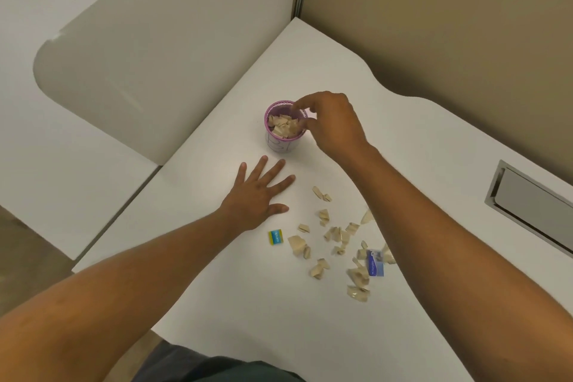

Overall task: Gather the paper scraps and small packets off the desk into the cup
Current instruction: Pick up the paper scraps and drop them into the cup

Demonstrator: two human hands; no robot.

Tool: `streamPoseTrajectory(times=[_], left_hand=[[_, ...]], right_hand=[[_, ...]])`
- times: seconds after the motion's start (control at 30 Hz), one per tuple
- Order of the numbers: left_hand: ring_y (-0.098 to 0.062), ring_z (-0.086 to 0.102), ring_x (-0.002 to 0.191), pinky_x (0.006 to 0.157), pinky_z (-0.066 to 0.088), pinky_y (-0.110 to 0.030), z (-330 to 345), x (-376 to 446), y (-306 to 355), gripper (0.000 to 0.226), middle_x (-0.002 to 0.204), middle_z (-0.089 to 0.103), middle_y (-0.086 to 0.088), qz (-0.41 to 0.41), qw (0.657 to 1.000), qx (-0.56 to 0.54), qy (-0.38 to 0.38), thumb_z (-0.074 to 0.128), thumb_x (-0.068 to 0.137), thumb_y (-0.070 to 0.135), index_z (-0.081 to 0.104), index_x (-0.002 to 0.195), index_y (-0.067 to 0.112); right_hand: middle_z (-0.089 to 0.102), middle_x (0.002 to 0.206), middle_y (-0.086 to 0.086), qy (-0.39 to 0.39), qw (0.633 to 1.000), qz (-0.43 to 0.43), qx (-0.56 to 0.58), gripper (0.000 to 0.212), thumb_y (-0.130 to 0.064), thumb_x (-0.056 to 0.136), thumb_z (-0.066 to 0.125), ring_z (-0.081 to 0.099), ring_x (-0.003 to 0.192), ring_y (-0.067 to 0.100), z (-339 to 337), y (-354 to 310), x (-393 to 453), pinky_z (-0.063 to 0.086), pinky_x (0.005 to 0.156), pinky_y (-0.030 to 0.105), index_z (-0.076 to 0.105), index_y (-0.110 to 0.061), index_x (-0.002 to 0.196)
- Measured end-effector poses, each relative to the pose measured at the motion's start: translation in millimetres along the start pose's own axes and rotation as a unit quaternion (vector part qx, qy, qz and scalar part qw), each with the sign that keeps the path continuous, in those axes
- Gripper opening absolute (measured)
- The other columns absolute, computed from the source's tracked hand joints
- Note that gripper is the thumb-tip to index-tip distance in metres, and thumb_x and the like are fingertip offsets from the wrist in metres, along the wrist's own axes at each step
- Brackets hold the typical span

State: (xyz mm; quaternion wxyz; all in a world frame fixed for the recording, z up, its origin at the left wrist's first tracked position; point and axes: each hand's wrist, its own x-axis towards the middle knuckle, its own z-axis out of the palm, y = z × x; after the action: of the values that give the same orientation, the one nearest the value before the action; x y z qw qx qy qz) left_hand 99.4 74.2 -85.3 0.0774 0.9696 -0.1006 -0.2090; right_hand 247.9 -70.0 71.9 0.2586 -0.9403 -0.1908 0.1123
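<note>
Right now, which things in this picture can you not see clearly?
- Head view: whether the right hand holds a scrap; its fingers curl over the cup.
- Print on the yellow-blue packet: too small.
- Blue packet: blurred.
- Scraps under the right forearm: partly hidden.

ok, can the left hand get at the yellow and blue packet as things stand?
Probably yes. The left hand lies flat and empty on the white desk, the small yellow and blue packet just beside its thumb, with nothing between them.
</note>
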Motion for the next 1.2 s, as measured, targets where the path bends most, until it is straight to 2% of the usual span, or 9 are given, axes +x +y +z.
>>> streamPoseTrajectory(times=[0.17, 0.3, 0.37, 0.6, 0.7, 0.77, 0.9, 1.0, 1.2], left_hand=[[-0.033, -0.012, 0.165, 0.129, 0.005, -0.064, -5.9, -3.2, 1.6, 0.074, 0.178, -0.016, 0.004, -0.002, 1.0, 0.008, 0.004, 0.023, 0.102, 0.071, -0.003, 0.166, 0.044], [-0.033, -0.008, 0.165, 0.128, 0.007, -0.064, -9.9, -3.9, 3.5, 0.074, 0.178, -0.013, 0.003, -0.002, 1.0, 0.018, 0.0, 0.025, 0.103, 0.07, 0.0, 0.167, 0.043], [-0.034, -0.008, 0.165, 0.128, 0.008, -0.065, -10.3, -3.1, 3.8, 0.074, 0.178, -0.012, 0.003, -0.001, 1.0, 0.017, -0.002, 0.026, 0.103, 0.07, 0.0, 0.167, 0.043], [-0.035, -0.004, 0.165, 0.127, 0.01, -0.066, -9.3, -2.9, 3.4, 0.075, 0.179, -0.009, 0.002, 0.0, 1.0, 0.016, 0.002, 0.028, 0.102, 0.07, 0.004, 0.167, 0.043], [-0.035, -0.004, 0.165, 0.127, 0.011, -0.066, -6.8, -3.1, 2.2, 0.075, 0.179, -0.008, 0.003, 0.001, 1.0, 0.019, 0.006, 0.026, 0.101, 0.071, 0.004, 0.167, 0.043], [-0.035, -0.005, 0.165, 0.127, 0.01, -0.066, -5.4, -2.8, 0.8, 0.075, 0.179, -0.009, 0.003, -0.001, 1.0, 0.018, 0.006, 0.024, 0.101, 0.072, 0.003, 0.167, 0.044], [-0.036, -0.004, 0.165, 0.127, 0.011, -0.066, -4.1, -1.9, -0.3, 0.081, 0.179, -0.009, 0.003, 0.006, 1.0, 0.019, 0.008, 0.01, 0.094, 0.077, 0.002, 0.167, 0.043], [-0.036, -0.003, 0.165, 0.126, 0.012, -0.066, -4.2, -1.6, -0.8, 0.079, 0.179, -0.009, 0.002, 0.007, 1.0, 0.022, 0.01, 0.016, 0.097, 0.076, 0.002, 0.167, 0.043], [-0.034, -0.007, 0.165, 0.128, 0.009, -0.066, -6.4, -2.6, 0.7, 0.076, 0.179, -0.011, 0.003, 0.006, 1.0, 0.018, 0.002, 0.025, 0.101, 0.072, 0.001, 0.167, 0.043]], right_hand=[[0.069, 0.118, -0.01, -0.023, 0.995, 0.092, 0.014, 0.043, -0.026, 0.081, 0.085, 0.064, 0.104, 0.013, -10.4, 68.4, -78.0, 0.053, 0.087, 0.03, 0.069, -0.031, 0.121], [0.037, 0.15, 0.0, -0.2, 0.967, 0.148, -0.049, 0.111, -0.046, 0.058, 0.095, 0.038, 0.135, 0.027, 24.6, 110.5, -162.0, 0.045, 0.104, 0.042, 0.036, -0.036, 0.151], [0.026, 0.152, 0.002, -0.218, 0.961, 0.158, -0.056, 0.125, -0.045, 0.052, 0.097, 0.029, 0.135, 0.029, 50.1, 118.0, -190.9, 0.045, 0.106, 0.041, 0.026, -0.038, 0.155], [0.048, 0.116, -0.003, -0.017, 0.956, 0.189, 0.223, 0.065, 0.005, 0.07, 0.087, 0.059, 0.103, 0.018, 103.7, 107.0, -196.2, 0.046, 0.074, 0.004, 0.067, -0.018, 0.126], [0.053, 0.115, -0.006, 0.048, 0.973, 0.13, 0.187, 0.043, -0.013, 0.083, 0.082, 0.057, 0.096, 0.005, 97.9, 105.2, -184.8, 0.046, 0.079, 0.006, 0.067, -0.021, 0.123], [0.056, 0.12, -0.004, 0.093, 0.991, 0.068, 0.074, 0.03, -0.033, 0.097, 0.067, 0.054, 0.108, 0.013, 91.2, 108.6, -172.2, 0.049, 0.093, 0.024, 0.065, -0.022, 0.124], [0.035, 0.159, 0.008, -0.024, 0.997, 0.058, -0.034, 0.069, -0.06, 0.099, 0.044, 0.026, 0.148, 0.029, 95.3, 109.6, -152.8, 0.026, 0.124, 0.044, 0.035, -0.018, 0.154], [0.014, 0.169, 0.008, -0.114, 0.991, -0.007, -0.074, 0.087, -0.069, 0.095, 0.042, 0.004, 0.158, 0.029, 114.0, 105.1, -159.6, 0.006, 0.128, 0.047, 0.02, -0.017, 0.161], [0.049, 0.153, 0.013, -0.075, 0.982, -0.136, -0.104, 0.044, -0.016, 0.098, 0.064, 0.04, 0.147, 0.031, 127.8, 106.5, -193.5, 0.037, 0.117, 0.04, 0.058, -0.009, 0.14]])
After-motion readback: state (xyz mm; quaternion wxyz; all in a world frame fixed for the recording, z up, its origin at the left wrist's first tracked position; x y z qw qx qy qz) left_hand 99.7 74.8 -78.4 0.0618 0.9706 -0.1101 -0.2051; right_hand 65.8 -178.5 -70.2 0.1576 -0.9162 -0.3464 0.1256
